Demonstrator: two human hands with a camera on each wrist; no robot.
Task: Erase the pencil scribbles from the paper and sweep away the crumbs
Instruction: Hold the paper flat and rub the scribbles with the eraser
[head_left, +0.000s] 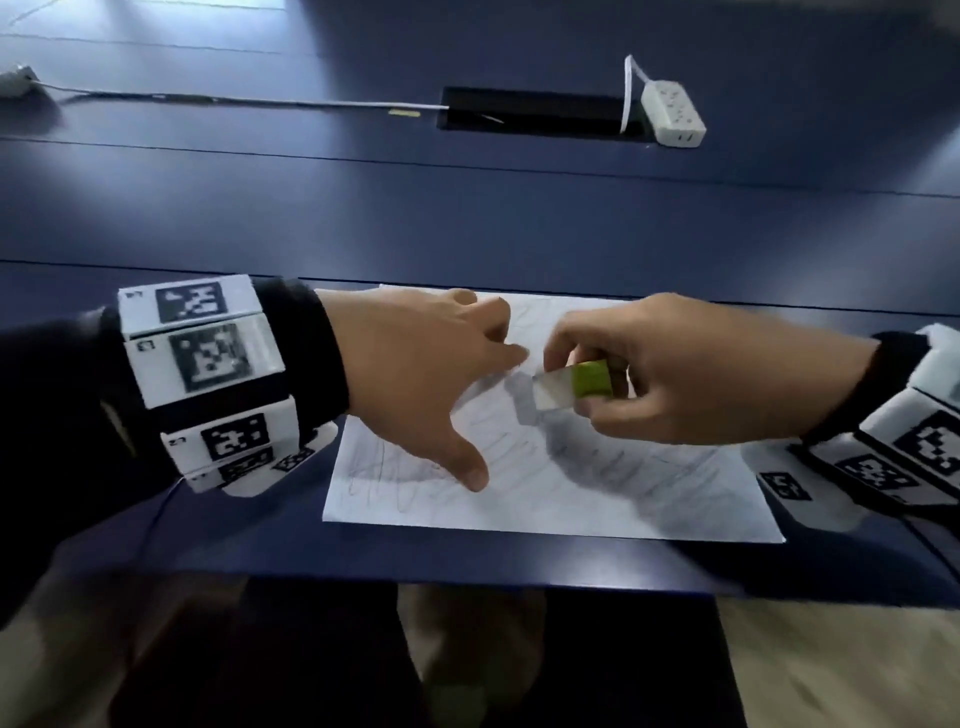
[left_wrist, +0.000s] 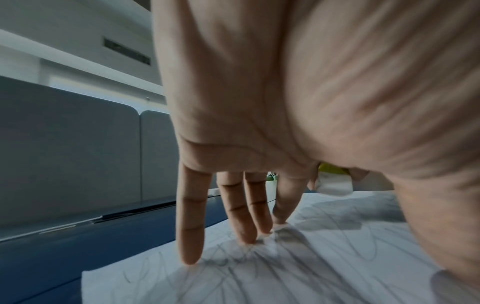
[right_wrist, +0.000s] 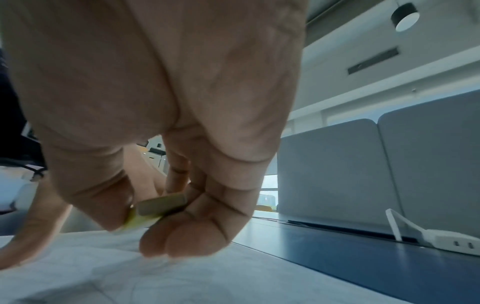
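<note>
Blue surface (head_left: 467, 208) holds the paper (head_left: 571, 499). Left hand (head_left: 415, 374) presses flat; right hand (head_left: 691, 374) pinches the eraser (head_left: 571, 387). Rub gently so nothing tears.

Paper (head_left: 545, 483) on counter (head_left: 467, 218) at lower centre of frame, left hand (head_left: 415, 374) on paper's left part, right hand (head_left: 691, 374) with eraser (head_left: 571, 387) at paper's right, power strip (head_left: 672, 111) upper right, cable slot (head_left: 535, 111) just left of it
</note>
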